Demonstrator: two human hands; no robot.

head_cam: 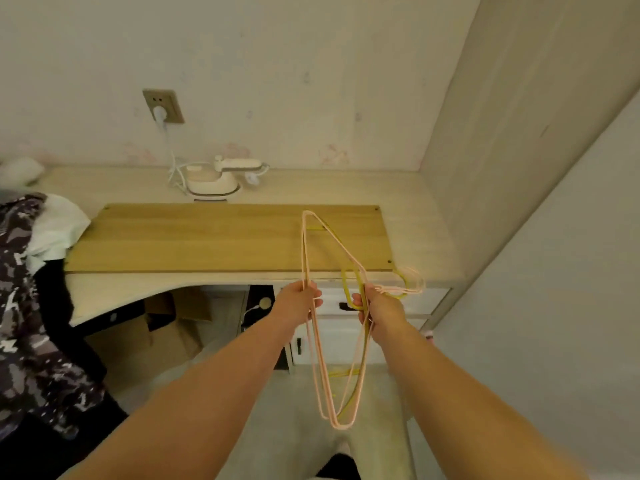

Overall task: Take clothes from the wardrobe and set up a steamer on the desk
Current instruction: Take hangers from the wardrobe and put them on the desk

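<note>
Both my hands hold a bundle of thin wire hangers [304, 251], pink and yellow, in front of the desk [408, 202]. My left hand [300, 301] grips the pink bars on the left side. My right hand [379, 308] grips the neck near the hooks, which point right. A cream steamer [216, 180] stands at the back of the desk, its white cord running up to a plug in the wall socket [162, 105]. A pile of clothes [31, 258], camouflage, white and black, lies over the desk's left end.
A wooden board [207, 237] lies flat on the desk under the hangers' far tip. The wardrobe side panel [519, 133] rises at the right. Cardboard boxes [173, 327] and a white drawer unit [339, 327] sit below the desk.
</note>
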